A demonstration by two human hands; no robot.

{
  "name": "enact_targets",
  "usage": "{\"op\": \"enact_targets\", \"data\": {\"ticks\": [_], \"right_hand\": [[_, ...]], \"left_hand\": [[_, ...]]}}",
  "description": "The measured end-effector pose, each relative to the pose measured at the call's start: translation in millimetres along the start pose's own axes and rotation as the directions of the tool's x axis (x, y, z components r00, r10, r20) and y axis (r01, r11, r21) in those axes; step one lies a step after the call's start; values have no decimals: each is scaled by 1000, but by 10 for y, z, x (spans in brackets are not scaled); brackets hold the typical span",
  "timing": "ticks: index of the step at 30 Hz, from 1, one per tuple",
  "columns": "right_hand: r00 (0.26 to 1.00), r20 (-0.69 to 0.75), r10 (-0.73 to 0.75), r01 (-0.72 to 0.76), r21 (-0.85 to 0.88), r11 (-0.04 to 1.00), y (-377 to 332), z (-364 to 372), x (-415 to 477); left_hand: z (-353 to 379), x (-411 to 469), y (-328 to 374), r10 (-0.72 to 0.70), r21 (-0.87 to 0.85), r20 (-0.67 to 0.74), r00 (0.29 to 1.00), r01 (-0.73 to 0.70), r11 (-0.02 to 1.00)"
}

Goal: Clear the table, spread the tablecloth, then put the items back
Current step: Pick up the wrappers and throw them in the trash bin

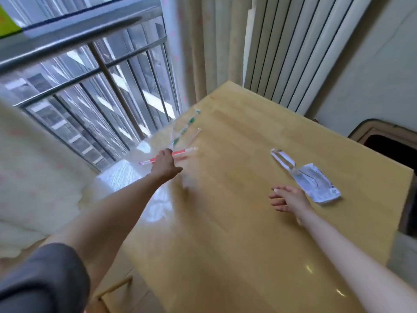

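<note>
— So, hands?
— Left hand is out at the window-side edge of the worktop, fingers curled round a red pen. The pen sticks out both sides of the fist. Right hand is wide, fingers relaxed, holding nothing, just beside a white packet.
— Why that split?
— My read: one hand per cluster. The small stuff sits in two groups, well apart, so each arm takes the near one. Pen is held mid-shaft, probably so it doesn't tip.
— What else is there?
— Clear wrapper with green print and a clear stick just beyond the left hand. A clear block at the packet's far end, touching or nearly.
— Tablecloth?
— Can't tell. Pale cloth at far left, off the worktop; could be it, could be a curtain. Wood shows through, glossy.
— Labels?
— Dark print on the packet, green marks on the wrapper. Both too blurred to read; no brand legible.
— Stage?
— Clearing or returning; can't say which.
</note>
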State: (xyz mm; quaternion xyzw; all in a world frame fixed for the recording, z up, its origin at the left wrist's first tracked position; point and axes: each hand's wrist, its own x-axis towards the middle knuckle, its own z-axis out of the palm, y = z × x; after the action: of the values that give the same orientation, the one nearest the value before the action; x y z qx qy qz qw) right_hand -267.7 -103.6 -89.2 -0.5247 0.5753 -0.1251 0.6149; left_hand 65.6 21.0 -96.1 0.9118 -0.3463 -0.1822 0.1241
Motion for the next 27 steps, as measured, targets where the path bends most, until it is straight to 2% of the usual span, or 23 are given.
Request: {"op": "enact_targets", "data": {"ticks": [3,7,10,13,15,17,19,21,23,25,27], "right_hand": [[1000,-17,3,-3,-23,1000,130,-114,220],[999,-36,1,-2,-10,1000,282,-139,427],[999,-31,-13,12,-31,999,340,-19,528],[999,5,-47,48,-48,998,302,204,608],[997,46,-63,65,-50,997,227,390,651],[994,81,-69,72,-39,997,142,567,688],[992,101,-77,82,-44,996,72,710,720],[990,114,-83,89,-41,995,25,794,744],[990,112,-83,87,-29,996,-6,820,772],[992,101,-82,86,-33,996,-26,801,792],[993,84,-83,87,-42,995,-24,758,816]], "left_hand": [[22,327,29,-51,85,-34,998,54,995],[91,626,-13,-192,150,13,981,188,971],[272,673,-75,-302,198,-16,953,299,934],[379,630,-65,-338,246,-43,940,338,909],[413,533,-29,-292,315,-20,956,283,906],[464,396,21,-149,463,0,989,132,877],[512,266,70,28,523,-10,1000,-18,852],[483,244,125,176,475,-86,981,-115,872],[400,386,152,220,339,-164,962,-154,928],[275,630,170,117,129,-187,975,-94,987],[202,927,150,-13,17,-176,984,16,1000]]}}
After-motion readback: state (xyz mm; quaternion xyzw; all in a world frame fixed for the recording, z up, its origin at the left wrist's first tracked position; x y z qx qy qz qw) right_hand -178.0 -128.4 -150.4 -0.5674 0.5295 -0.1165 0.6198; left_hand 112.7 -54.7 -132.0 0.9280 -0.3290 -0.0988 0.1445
